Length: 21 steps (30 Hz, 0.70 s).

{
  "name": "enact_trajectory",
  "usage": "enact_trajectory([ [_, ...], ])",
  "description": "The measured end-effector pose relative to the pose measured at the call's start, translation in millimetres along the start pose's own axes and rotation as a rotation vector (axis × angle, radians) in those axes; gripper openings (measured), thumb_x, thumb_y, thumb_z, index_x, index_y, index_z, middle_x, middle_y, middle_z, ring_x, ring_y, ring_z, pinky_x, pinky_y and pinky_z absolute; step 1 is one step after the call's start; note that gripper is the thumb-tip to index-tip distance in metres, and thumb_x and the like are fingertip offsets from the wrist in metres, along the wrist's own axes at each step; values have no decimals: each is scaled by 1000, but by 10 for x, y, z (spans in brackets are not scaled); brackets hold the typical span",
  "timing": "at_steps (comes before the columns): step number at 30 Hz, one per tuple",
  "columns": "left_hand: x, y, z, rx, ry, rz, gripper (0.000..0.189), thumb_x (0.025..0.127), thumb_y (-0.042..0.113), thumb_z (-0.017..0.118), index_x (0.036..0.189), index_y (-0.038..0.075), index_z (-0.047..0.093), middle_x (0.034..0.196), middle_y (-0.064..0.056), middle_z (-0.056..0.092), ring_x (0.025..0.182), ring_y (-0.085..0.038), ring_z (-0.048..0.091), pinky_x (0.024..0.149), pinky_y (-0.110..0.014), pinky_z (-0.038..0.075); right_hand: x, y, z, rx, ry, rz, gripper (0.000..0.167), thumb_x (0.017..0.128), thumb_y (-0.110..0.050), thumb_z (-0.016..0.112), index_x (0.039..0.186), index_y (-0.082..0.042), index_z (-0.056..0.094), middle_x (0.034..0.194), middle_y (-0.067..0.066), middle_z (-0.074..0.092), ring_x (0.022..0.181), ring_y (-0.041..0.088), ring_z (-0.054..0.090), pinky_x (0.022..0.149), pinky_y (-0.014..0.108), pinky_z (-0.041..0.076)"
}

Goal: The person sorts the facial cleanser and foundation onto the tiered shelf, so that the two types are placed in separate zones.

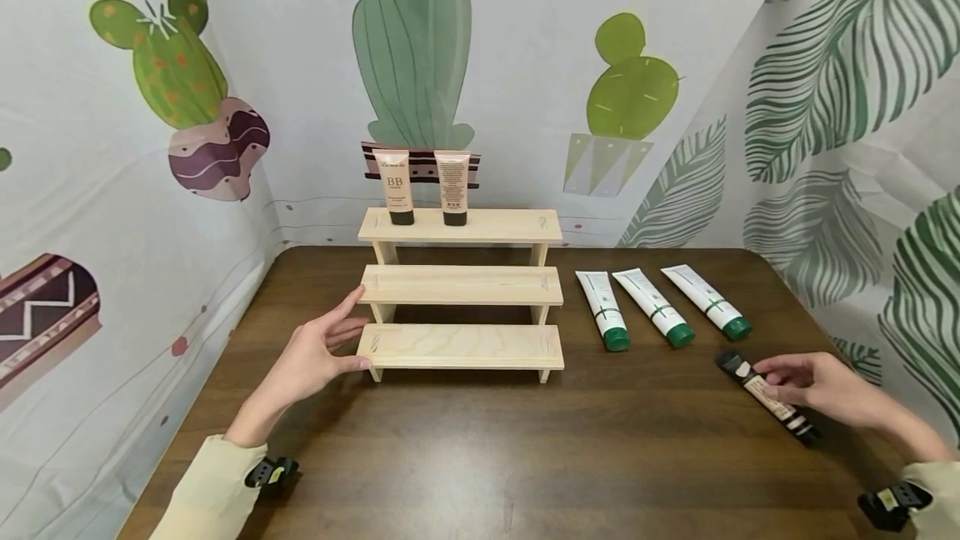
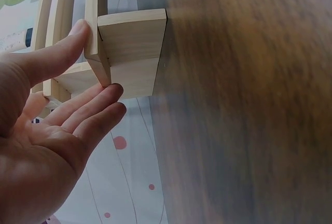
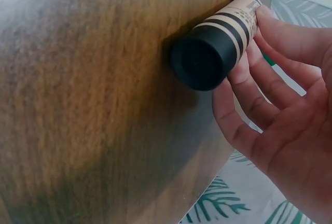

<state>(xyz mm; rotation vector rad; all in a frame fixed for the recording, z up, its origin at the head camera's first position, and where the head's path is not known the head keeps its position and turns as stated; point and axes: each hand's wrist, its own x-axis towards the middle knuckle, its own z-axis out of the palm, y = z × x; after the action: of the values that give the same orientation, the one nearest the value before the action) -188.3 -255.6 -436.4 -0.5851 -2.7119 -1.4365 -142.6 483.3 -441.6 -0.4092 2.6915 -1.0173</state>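
A three-step wooden display stand stands on the table. My left hand is at its left end, thumb touching the lowest step's front corner and index fingertip at the middle step's end. The left wrist view shows that hand with fingers mostly straight beside the boards. At the right, my right hand pinches a black-and-beige squeeze tube between thumb and fingers. Its black cap faces the right wrist camera. Whether the tube touches the table cannot be told.
Two beige BB cream tubes stand upright on the top step. Three white squeeze tubes with green caps lie on the table between the stand and my right hand. A cactus-and-leaf patterned cloth hangs behind.
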Motion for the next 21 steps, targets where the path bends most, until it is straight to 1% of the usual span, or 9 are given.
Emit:
enact_trajectory([
  [2,2,-1,3,0,1,0,112,78,-3,92,168,25,32,138,-27,63,125,-39,65,102,-50,55,5,-2,-4,2,-10,-7,32,99,2,70,122,22,61,96,5,69,80,4,66,62,28,60],
  [5,4,-4,6,2,2,-1,112,78,-3,92,168,26,32,138,-27,64,125,-38,65,102,-49,55,2,12,-13,3,-33,-38,30,98,4,69,120,23,61,94,-3,69,79,4,67,62,26,59],
  [8,7,3,2,4,2,0,112,78,-3,92,168,25,32,138,-28,64,124,-39,66,102,-48,55,-8,37,-37,12,-78,-74,28,98,6,68,118,25,60,94,-6,69,79,5,67,61,25,58],
  [10,11,7,0,7,1,2,112,78,-4,92,168,24,32,138,-28,63,124,-39,66,102,-48,55,-11,50,-56,11,-101,-81,28,99,6,67,118,25,60,94,-6,70,79,5,66,61,25,57],
  [14,11,9,-5,16,3,4,112,78,-4,92,168,23,31,138,-28,64,123,-40,66,101,-48,55,8,62,-73,20,-133,-69,29,100,5,66,120,25,60,96,-6,71,81,4,66,62,24,57],
  [21,5,12,1,12,2,5,112,78,-4,91,168,23,31,138,-29,63,124,-40,66,101,-51,55,46,103,-77,73,-161,-112,27,99,8,65,118,26,59,96,-6,72,82,4,67,63,24,58],
])
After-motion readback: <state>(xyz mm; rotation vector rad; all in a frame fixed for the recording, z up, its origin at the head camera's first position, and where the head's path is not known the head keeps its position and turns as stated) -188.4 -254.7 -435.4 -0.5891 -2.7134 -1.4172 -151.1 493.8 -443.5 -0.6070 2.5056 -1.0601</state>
